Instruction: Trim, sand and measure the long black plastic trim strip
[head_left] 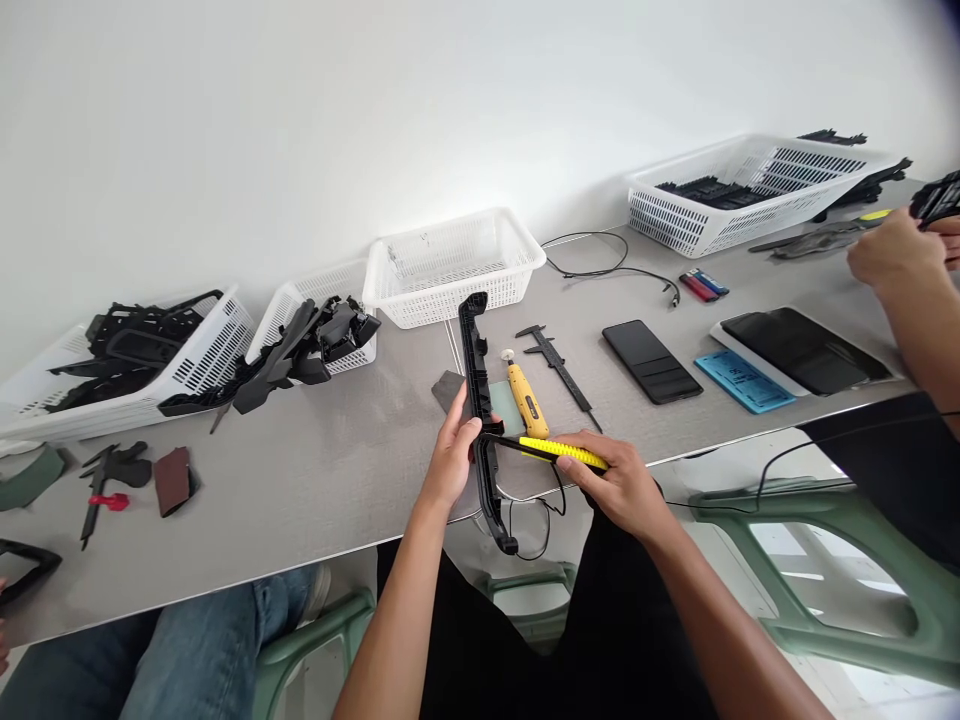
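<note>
Centre of frame: left hand (450, 466), fingers closed on long black moulded-plastic bar (475, 372), while right hand (624, 486) has fingers wrapped round slim yellow-and-black ribbed plastic cutter (564, 451), tip at bar; excess push could slip it into left hand.

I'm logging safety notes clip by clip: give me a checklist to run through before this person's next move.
1. Left hand gripping the long black part: ok.
2. Right hand holding the yellow-handled cutter: ok.
3. Left fingers well clear of the cutter's tip: not ok, the thumb is close to it.
4. Cutter tip touching the part: cannot tell.
5. Yellow tool with the white disc set down: ok, lying on the table.
</note>
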